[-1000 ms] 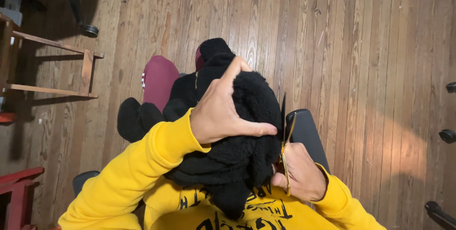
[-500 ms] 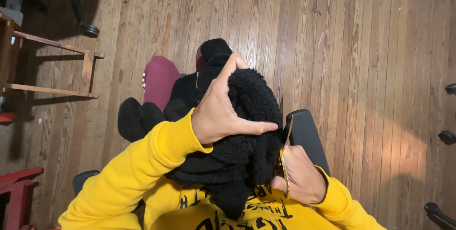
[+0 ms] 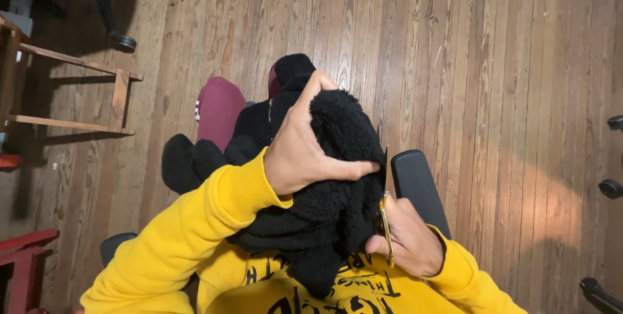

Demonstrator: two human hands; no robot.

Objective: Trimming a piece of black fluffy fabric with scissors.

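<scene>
While the head camera looks straight down, a worn wooden plank floor (image 3: pixel 493 61) fills most of the view, boards running top to bottom, with a warm patch of light at lower right. Upper left: wheeled base of an office chair (image 3: pixel 110 2), one caster set on the boards. Below it, the pale wooden frame of a stool or small table (image 3: pixel 71 90), casting a shadow to its left. Red furniture edge (image 3: pixel 23 259) at lower left. Dark casters at the right edge. No surface carries the things; all is held over the lap.

Person seated, yellow sleeves (image 3: pixel 188 236), maroon trouser leg (image 3: pixel 217 109) and black slippers or socks (image 3: pixel 188 161) visible beyond the knees. A black padded armrest (image 3: pixel 418 187) lies just right of the hands.

Left hand (image 3: pixel 302 145): palm down, fingers spread over the top of a black fleece garment (image 3: pixel 331 204), thumb pointing right, gripping the bunched fabric and holding it up over the lap.

Right hand (image 3: pixel 405 239): low at the garment's right edge, fingers curled through the handles of gold scissors (image 3: pixel 385 213), clenched on them. Blades point away from the body, running along the fleece edge, touching or just beside it; whether the blades are parted cannot be told.
</scene>
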